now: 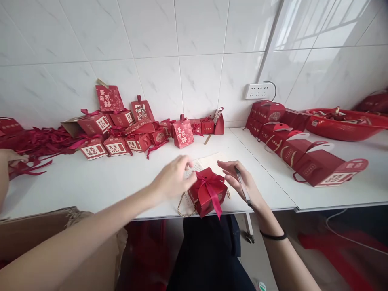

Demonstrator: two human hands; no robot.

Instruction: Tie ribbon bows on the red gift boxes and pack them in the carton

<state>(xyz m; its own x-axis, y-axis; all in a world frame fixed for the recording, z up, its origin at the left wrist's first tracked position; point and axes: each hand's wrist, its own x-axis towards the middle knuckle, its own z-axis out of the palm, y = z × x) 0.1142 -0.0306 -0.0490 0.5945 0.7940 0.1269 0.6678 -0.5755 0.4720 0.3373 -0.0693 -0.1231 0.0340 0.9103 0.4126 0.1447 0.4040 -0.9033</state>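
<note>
A small red gift box (209, 194) with a tied ribbon bow (209, 184) on top sits at the table's front edge. Twisted gold cord handles (185, 208) hang at its sides. My left hand (174, 176) is just left of the box, fingers curved and thumb apart, with nothing seen in it; whether its thumb touches the box I cannot tell. To the right, my right hand (241, 178) has its fingers stretched toward the bow, while a pen (243, 186) is tucked in it. Under the box lies a sheet of paper (212, 159), partly covered.
Several finished red boxes (117, 146) are piled at the back left, beside heaped ribbons (45, 139). A row of open boxes (306, 161) and a red basin (336, 131) stand right. Another person's hand (12, 157) is at far left. A cardboard carton (100, 246) sits below.
</note>
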